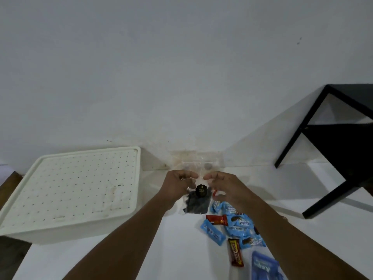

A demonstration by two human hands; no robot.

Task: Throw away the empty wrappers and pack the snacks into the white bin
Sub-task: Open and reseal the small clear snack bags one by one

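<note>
Evidently early: left hand and right hand are pinching a clear packet in their grip beside the white bin, snacks lying unpacked nearby.

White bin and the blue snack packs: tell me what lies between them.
Head view: the left forearm crosses the table there, and a dark packet lies beside the blue packs.
</note>
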